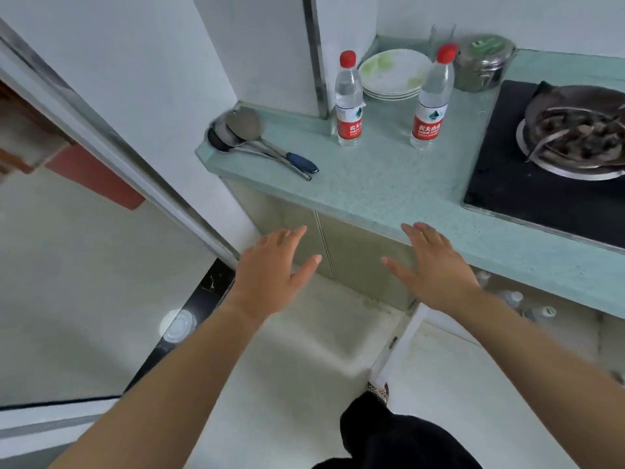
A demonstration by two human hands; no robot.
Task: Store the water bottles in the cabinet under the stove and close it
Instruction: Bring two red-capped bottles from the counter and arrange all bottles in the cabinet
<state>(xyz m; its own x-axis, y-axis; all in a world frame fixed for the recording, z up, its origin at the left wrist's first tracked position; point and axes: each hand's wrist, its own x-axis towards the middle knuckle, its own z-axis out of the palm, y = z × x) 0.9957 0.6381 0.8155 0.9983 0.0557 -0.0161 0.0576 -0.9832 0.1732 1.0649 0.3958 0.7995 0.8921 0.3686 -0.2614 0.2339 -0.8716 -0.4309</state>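
Note:
Two clear water bottles with red caps and red labels stand upright on the pale green countertop [389, 184]: the left bottle [349, 99] near the wall corner, the right bottle [432, 98] closer to the stove. My left hand [274, 269] and my right hand [436, 265] hover open and empty in front of the shut beige cabinet doors [358, 258] below the counter's edge. To the right, under the black stove [527, 184], a white cabinet door [436, 377] swings open towards me, with the tops of some bottles [527, 306] dimly visible inside.
A ladle and spatula [250, 137] lie at the counter's left end. Stacked plates [392, 74], a glass and a steel pot [482, 64] sit at the back. A wok [578, 130] rests on the burner. A doorway frame [111, 143] runs down the left.

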